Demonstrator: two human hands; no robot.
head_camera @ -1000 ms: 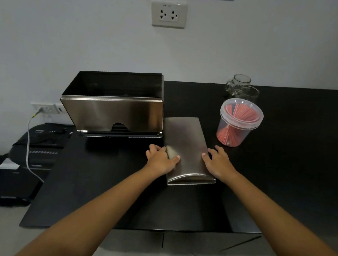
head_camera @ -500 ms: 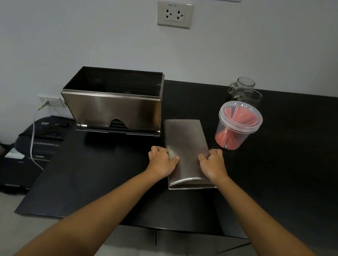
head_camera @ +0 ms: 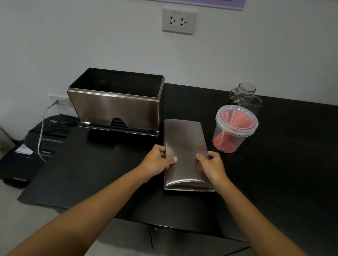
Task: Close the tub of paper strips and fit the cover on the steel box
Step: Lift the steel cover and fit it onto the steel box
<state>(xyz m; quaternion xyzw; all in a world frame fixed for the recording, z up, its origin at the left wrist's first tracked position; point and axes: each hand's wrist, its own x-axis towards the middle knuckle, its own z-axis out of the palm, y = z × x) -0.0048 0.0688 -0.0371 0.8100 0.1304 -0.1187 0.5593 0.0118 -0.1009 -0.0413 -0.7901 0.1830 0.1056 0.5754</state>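
Note:
A brushed steel cover [head_camera: 185,144] lies flat on the black table [head_camera: 294,171], just right of the open-topped steel box [head_camera: 114,110]. My left hand [head_camera: 157,160] grips the cover's left edge with its thumb on top. My right hand [head_camera: 212,166] grips the right edge the same way. A clear plastic tub of red paper strips [head_camera: 232,132] stands to the right of the cover with a clear lid on its rim.
Two clear glass jars [head_camera: 244,96] stand behind the tub near the wall. A black machine with a white cable [head_camera: 45,134] sits on the floor left of the table. The table's front edge [head_camera: 114,215] lies under my forearms. A wall socket [head_camera: 178,21] is above the box.
Both hands have curled from resting beside the cover to gripping its two long edges. My view has tilted up a little.

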